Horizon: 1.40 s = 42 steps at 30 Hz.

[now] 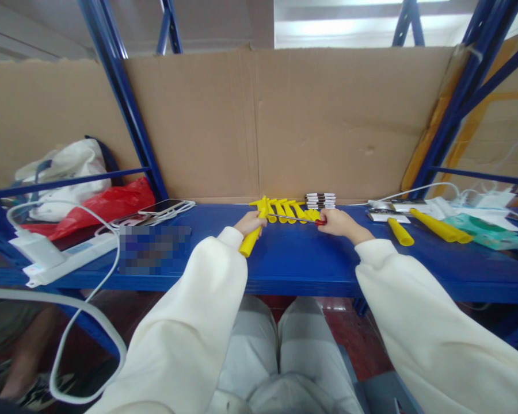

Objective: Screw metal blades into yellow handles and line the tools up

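Observation:
My left hand (251, 222) is closed around a yellow plastic handle-like piece (249, 244), its tapered lower end pointing toward me and a crosspiece at its top. In my right hand (340, 222) is a screwdriver (297, 219) with a red handle and long metal shaft. The shaft lies almost level and runs left to the upper part of the yellow piece; whether the tip touches it is too small to tell. Just behind, several similar yellow pieces (288, 211) lie in a slanted row. A stack of small black-and-white packs (320, 200) stands beyond my right hand.
On the blue shelf (302, 261), more yellow pieces (440, 225) and a green plastic packet (483, 231) lie at right. A power strip (75, 256), phone (164, 207) and red bag (99, 210) are at left. Cardboard (328, 126) walls the back; blue posts (132, 103) flank it.

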### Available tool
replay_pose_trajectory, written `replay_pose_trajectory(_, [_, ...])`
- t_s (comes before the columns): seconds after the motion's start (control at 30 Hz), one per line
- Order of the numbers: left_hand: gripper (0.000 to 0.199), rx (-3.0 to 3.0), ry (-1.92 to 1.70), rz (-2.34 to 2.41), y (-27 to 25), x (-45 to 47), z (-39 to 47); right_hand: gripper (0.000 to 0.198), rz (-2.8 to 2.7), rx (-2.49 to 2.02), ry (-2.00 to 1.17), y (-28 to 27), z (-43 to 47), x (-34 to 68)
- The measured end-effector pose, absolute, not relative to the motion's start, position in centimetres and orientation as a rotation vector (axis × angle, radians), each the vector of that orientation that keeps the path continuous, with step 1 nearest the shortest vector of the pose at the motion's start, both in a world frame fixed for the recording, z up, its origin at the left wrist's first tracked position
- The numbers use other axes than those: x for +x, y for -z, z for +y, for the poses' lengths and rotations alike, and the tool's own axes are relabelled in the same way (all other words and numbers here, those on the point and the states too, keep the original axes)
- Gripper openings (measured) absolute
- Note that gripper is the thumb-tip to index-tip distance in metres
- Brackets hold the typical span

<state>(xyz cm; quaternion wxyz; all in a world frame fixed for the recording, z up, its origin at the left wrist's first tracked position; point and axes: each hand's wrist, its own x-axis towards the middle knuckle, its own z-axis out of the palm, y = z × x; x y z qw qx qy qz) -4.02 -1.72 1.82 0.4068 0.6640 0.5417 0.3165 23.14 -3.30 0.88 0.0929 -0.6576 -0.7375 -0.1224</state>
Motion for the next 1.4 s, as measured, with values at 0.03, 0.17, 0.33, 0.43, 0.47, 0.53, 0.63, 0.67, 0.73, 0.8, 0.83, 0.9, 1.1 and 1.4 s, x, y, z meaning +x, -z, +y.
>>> replay_pose_trajectory(0.03, [0.016, 1.677, -0.799, 1.365, -1.81, -4.04, -1.71, 0.018, -2.192, -1.947, 0.360, -0.79, -3.19, 23.23])
replay_pose_trajectory(0.17, [0.016, 1.683, -0.795, 1.373, -1.81, -4.08, -1.74, 0.021, -2.191, -1.893, 0.347, -0.52, -2.96, 23.45])
replay_pose_trajectory(0.33, [0.015, 1.685, -0.793, 1.386, -1.79, -4.09, -1.74, 0.019, -2.197, -1.921, 0.325, -0.87, -3.38, 23.16])
replay_pose_trajectory(0.43, [0.015, 1.686, -0.796, 1.384, -1.73, -4.09, -1.67, 0.016, -2.213, -1.956, 0.343, -1.08, -3.57, 22.96])
replay_pose_trajectory(0.47, [0.015, 1.687, -0.794, 1.386, -1.72, -4.08, -1.67, 0.016, -2.213, -1.958, 0.346, -1.08, -3.57, 22.93])
replay_pose_trajectory(0.53, [0.015, 1.688, -0.792, 1.386, -1.75, -4.08, -1.72, 0.017, -2.202, -1.956, 0.348, -1.01, -3.52, 22.93])
replay_pose_trajectory(0.63, [0.015, 1.686, -0.794, 1.376, -1.82, -4.09, -1.84, 0.020, -2.176, -1.967, 0.339, -0.86, -3.43, 22.99])
replay_pose_trajectory(0.67, [0.015, 1.684, -0.796, 1.372, -1.83, -4.10, -1.85, 0.021, -2.172, -1.974, 0.332, -0.84, -3.42, 23.00])
replay_pose_trajectory(0.73, [0.015, 1.678, -0.798, 1.369, -1.81, -4.14, -1.82, 0.021, -2.169, -1.987, 0.315, -0.86, -3.46, 23.01])
replay_pose_trajectory(0.8, [0.015, 1.675, -0.802, 1.368, -1.75, -4.19, -1.71, 0.020, -2.167, -1.990, 0.308, -0.91, -3.50, 23.02])
replay_pose_trajectory(0.83, [0.014, 1.675, -0.804, 1.368, -1.71, -4.22, -1.64, 0.020, -2.170, -1.989, 0.308, -0.94, -3.50, 23.03])
replay_pose_trajectory(0.9, [0.014, 1.678, -0.806, 1.369, -1.66, -4.24, -1.52, 0.018, -2.186, -1.981, 0.318, -0.94, -3.45, 23.10])
replay_pose_trajectory(1.1, [0.015, 1.682, -0.797, 1.389, -1.76, -4.14, -1.69, 0.019, -2.208, -1.940, 0.329, -0.56, -2.99, 23.40])
replay_pose_trajectory(1.4, [0.016, 1.682, -0.797, 1.396, -1.96, -4.05, -1.95, 0.016, -2.194, -1.957, 0.298, -0.75, -3.19, 23.30])
